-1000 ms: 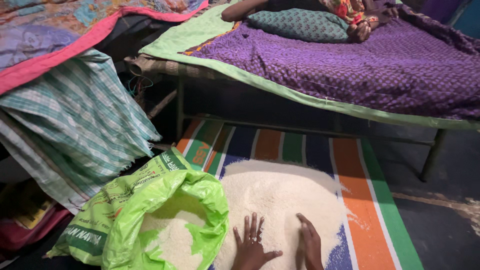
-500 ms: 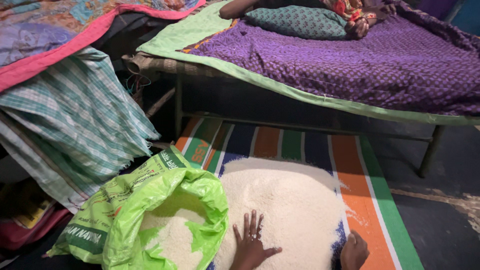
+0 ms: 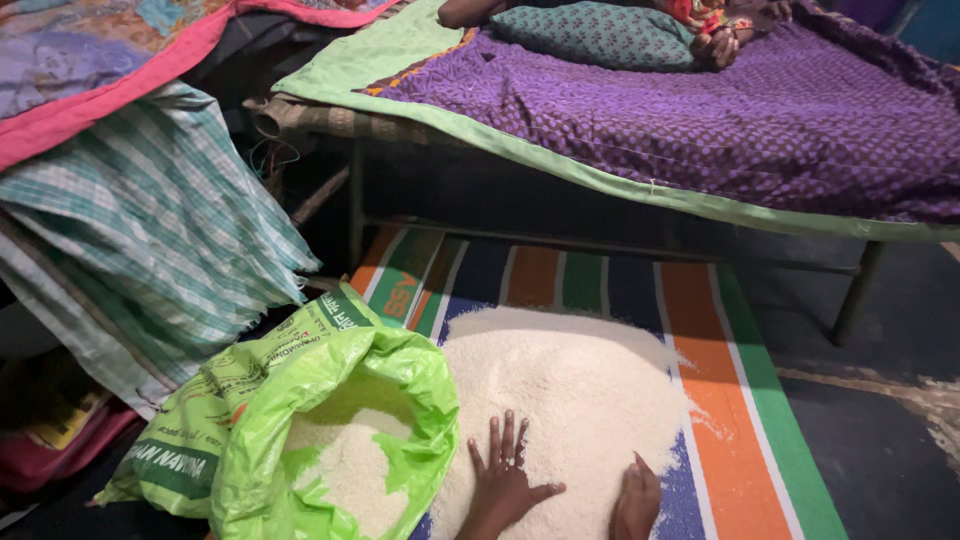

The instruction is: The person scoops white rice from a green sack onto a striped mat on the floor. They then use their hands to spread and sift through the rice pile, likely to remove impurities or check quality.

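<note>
Left hand (image 3: pixel 503 480): fingers spread, palm flat on the white rice heap (image 3: pixel 570 400), grasping nothing. Right hand (image 3: pixel 637 497): loosely curled at the heap's near edge, grip indeterminate. Heap lies on a striped mat (image 3: pixel 720 400). Green sack (image 3: pixel 300 420) adjoins it left; purple-covered bed (image 3: pixel 700 120) stands behind

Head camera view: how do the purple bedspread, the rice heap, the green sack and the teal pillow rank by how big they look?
1. purple bedspread
2. rice heap and green sack: look about alike, both cut off by the frame and close to the camera, so unranked
3. teal pillow: farther away, so it looks smaller
</note>
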